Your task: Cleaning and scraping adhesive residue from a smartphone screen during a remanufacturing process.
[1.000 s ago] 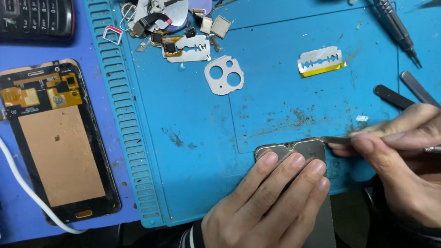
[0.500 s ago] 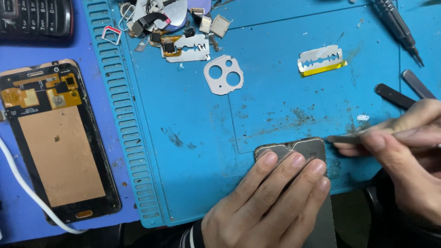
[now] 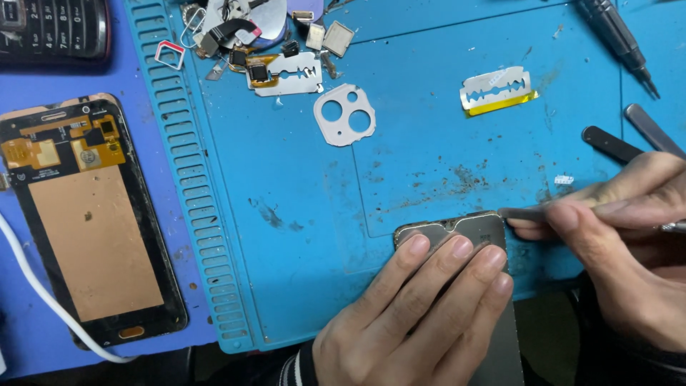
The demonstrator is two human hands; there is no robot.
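Observation:
My left hand (image 3: 411, 314) lies flat on a grey phone back panel (image 3: 457, 226) at the near edge of the blue work mat (image 3: 300, 193), fingers pressing it down. Only the panel's top edge shows past my fingertips. My right hand (image 3: 629, 243) comes in from the right and pinches a thin metal tool (image 3: 525, 212). The tool's tip touches the panel's top right corner.
A phone screen assembly (image 3: 93, 221) with a copper back lies at the left, a white cable (image 3: 43, 300) beside it. A camera lens frame (image 3: 346, 114), two razor blades (image 3: 498, 89) and small parts sit on the mat. A screwdriver (image 3: 618, 39) and tweezers (image 3: 614, 145) lie at right.
My right hand has shifted very slightly, keeping the tool tip at the panel's corner. My left hand has stayed put.

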